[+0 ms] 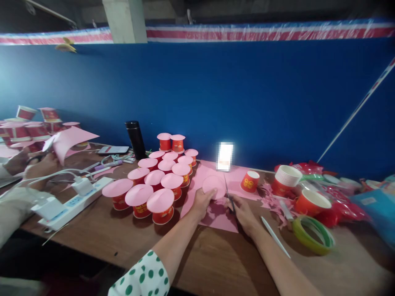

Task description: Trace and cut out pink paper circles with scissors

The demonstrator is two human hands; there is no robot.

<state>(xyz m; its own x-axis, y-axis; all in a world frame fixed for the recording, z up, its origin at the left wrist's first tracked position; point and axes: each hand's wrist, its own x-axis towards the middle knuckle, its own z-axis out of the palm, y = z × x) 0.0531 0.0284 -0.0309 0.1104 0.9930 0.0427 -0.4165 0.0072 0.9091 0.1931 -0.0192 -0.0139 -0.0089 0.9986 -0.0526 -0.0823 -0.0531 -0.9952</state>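
Between the thumb and fingers of my left hand is a round piece of pink paper, held above larger pink sheets on the table. My right hand grips dark-handled scissors, their blades pointing away from me at the right edge of the round paper. Just beyond my right hand stands an upside-down red paper cup with a gold print. Left of my hands, several red cups stand in rows, each topped with a pink paper disc.
A bright blurred screen leans at the blue wall. To the right lie pink scraps, stacked cups, a tape roll and a white pen. A power strip, black flask and co-worker's hands are left.
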